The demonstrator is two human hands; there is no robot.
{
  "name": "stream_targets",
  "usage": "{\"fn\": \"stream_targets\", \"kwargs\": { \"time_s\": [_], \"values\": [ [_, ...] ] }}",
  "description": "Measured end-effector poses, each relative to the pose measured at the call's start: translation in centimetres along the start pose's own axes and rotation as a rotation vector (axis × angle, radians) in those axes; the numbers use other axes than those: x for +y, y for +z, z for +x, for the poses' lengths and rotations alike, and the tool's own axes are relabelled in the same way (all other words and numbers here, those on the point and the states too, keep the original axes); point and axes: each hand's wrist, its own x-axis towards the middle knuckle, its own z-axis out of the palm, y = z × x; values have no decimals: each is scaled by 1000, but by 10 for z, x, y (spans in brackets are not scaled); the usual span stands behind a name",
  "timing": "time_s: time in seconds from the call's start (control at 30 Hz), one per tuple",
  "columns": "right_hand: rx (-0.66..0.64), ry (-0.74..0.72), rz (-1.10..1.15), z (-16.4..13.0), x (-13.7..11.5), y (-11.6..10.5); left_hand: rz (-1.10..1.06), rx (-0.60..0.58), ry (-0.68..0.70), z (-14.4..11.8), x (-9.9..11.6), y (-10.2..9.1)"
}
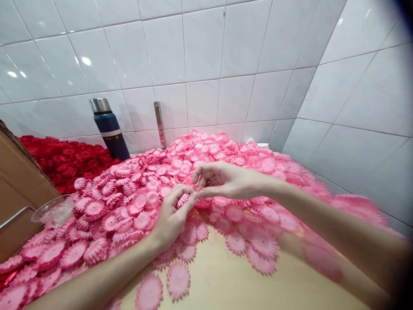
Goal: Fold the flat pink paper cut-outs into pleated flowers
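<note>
Left fingers: thumb and forefinger pinched together on a small stack of pink petal discs, held edge-up just above the heap. Right fingers: tips drawn together and meeting the same stack from the other side; whether they clamp a single disc or only touch it cannot be told, since the contact is hidden behind the knuckles.

Judged step: mid-handling of one stack, both hands working at its edge, either separating a layer or seating one. The next move would call for a fine pinch on a thin, floppy rim, with the left hand keeping the stack steady so it does not fan out.

Left hand: palm turned inward, wrist low over the discs, forearm coming up from the lower left. Right hand: palm down, fingers curled back toward the left hand, wrist raised, forearm entering from the lower right and crossing above the pile.

Surroundings: the pink heap covers most of the desk, with loose single discs lying flat on the bare wood near the person. A red heap lies at the far left, against the tiled wall. A dark flask stands upright between the two heaps. A clear plastic cup sits at the left edge, beside a cardboard box.
</note>
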Motion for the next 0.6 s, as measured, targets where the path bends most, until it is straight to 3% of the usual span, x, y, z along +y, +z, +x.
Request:
{"fn": "stream_targets", "kwargs": {
  "time_s": [0.23,0.37,0.43,0.6],
  "values": [
    [132,23,-77,-4,5,-20,-13,157,-39,-1,-6,0],
    [395,82,-256,-16,10,-41,-21,266,-36,-1,-9,0],
    [456,110,-282,-25,11,-45,-25,298,-47,0,-10,0],
    [214,144,-299,-43,7,-17,-11,399,-37,2,-9,1]
  ]
}}
